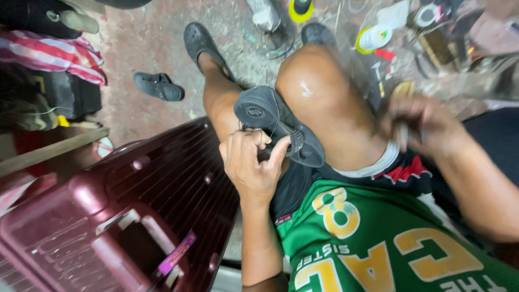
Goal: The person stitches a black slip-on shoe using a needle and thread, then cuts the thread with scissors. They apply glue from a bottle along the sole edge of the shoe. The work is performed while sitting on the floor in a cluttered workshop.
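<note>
Grey shoe (278,125) rests between our knees | left hand (252,162) grips its edge tight | right hand (419,124) blurry, fingers curled, cannot tell what it holds | we should keep the shoe steady.

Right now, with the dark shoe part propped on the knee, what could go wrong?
1. The left hand pinches the dark grey shoe part only at its lower edge; that grip could slip and it may slide off the bare knee.
2. The right hand is blurred, apparently moving, close to the thigh; whatever it holds might nick skin.
</note>
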